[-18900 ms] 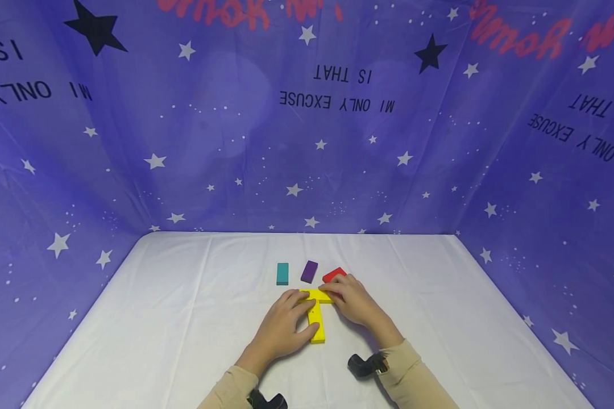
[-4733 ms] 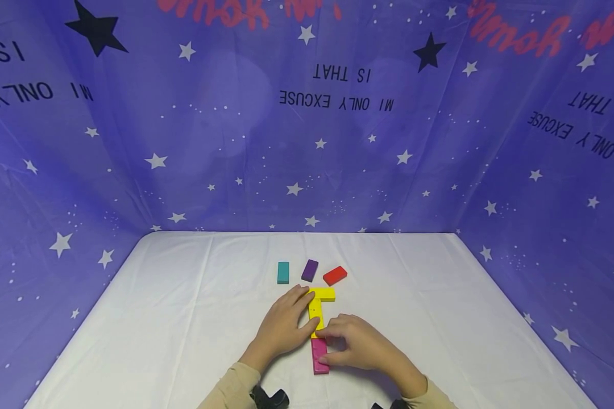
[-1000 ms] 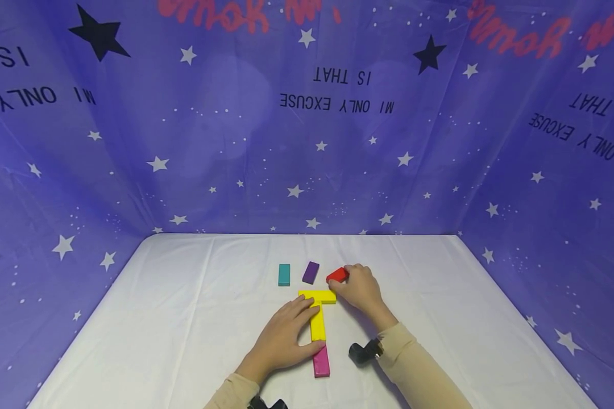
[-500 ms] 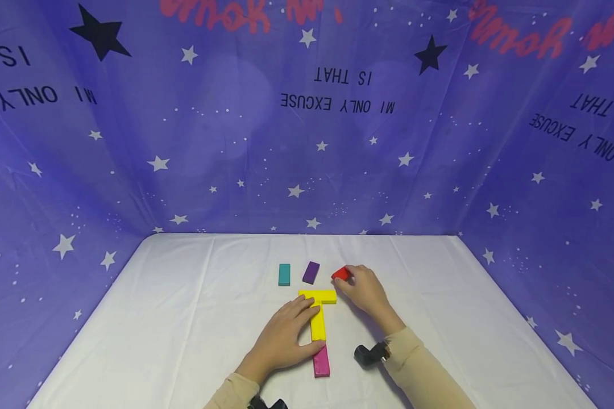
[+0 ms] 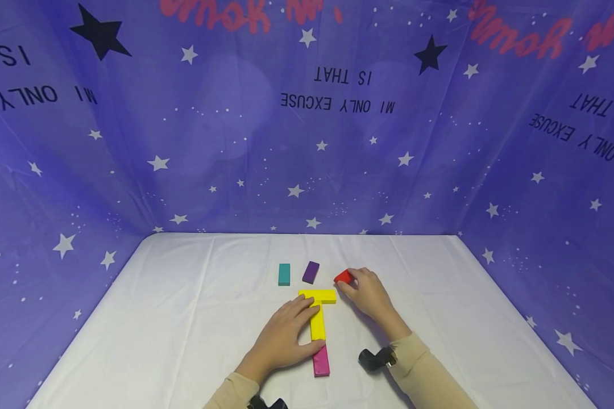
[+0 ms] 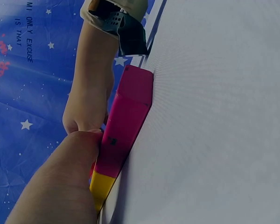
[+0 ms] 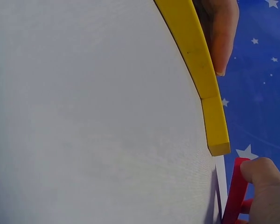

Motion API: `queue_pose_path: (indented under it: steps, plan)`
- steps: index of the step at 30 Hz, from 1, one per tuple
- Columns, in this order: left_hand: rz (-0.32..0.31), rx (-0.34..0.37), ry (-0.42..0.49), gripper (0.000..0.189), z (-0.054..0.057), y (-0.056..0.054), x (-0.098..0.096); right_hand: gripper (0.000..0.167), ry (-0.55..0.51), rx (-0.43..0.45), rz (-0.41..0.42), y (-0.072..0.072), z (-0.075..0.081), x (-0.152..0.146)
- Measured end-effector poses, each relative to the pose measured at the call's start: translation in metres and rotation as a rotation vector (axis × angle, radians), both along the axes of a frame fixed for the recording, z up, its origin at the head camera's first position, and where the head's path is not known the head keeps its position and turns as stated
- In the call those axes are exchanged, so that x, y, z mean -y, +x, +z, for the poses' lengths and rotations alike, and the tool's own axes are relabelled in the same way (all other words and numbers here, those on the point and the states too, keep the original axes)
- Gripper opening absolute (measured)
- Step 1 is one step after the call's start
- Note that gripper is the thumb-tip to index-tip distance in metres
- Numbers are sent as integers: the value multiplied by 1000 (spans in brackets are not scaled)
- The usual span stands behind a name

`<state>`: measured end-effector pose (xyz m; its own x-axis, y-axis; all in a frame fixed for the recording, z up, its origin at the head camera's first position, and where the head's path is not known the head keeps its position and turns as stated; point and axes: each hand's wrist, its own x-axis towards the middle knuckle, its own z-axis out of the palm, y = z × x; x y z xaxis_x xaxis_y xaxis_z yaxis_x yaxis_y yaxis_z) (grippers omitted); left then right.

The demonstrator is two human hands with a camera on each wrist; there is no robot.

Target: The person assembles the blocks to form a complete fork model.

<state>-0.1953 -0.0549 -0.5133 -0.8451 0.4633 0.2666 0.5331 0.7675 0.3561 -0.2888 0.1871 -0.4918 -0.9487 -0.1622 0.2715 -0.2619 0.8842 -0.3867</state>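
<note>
In the head view my right hand (image 5: 369,295) pinches a red block (image 5: 343,276) between thumb and fingers, just beyond the T's right end. That T has a crosswise yellow block (image 5: 327,296) at the top and a lengthwise yellow block (image 5: 318,326) as its stem. A magenta block (image 5: 321,363) continues the stem toward me, end to end with the yellow. My left hand (image 5: 282,338) rests along the row's left side, fingertips on the yellow blocks, thumb by the yellow-magenta seam. In the right wrist view the red block (image 7: 235,191) stands apart from the yellow end.
Behind the T lie a teal block (image 5: 284,274) and a purple block (image 5: 311,272), the purple one slightly turned. White cloth (image 5: 210,318) covers the table. A purple star-print curtain (image 5: 266,165) closes off the back and both sides.
The magenta block has joined the row's near end since the oldest frame. My right hand has since gone to the red block and shifted it rightward, while my left hand stays put.
</note>
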Motion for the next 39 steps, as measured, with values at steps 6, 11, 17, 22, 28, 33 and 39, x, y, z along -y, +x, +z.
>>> queue_pose_path:
  steps: [6, 11, 17, 22, 28, 33, 39]
  plan:
    - [1, -4, 0, 72, -1, 0, 0, 56, 20, -10, 9, 3, -1, 0]
    - [4, -15, -4, 71, -2, -1, 0, 58, 48, 0, 3, 4, -1, 2]
    - [1, -12, 1, 72, -2, -1, 0, 59, 53, 8, 7, 4, -1, 1]
    - [3, -12, -2, 72, -2, -1, 0, 59, 51, -6, 22, 4, -1, 1]
    - [3, 2, -6, 72, -2, 0, 0, 59, 62, 10, 18, 5, -3, 1]
    - [4, 8, -2, 72, -1, 1, 0, 57, 87, 0, 14, 6, -3, 2]
    - [3, -2, -4, 71, -1, 0, -1, 57, 105, -20, 14, 6, -2, 1]
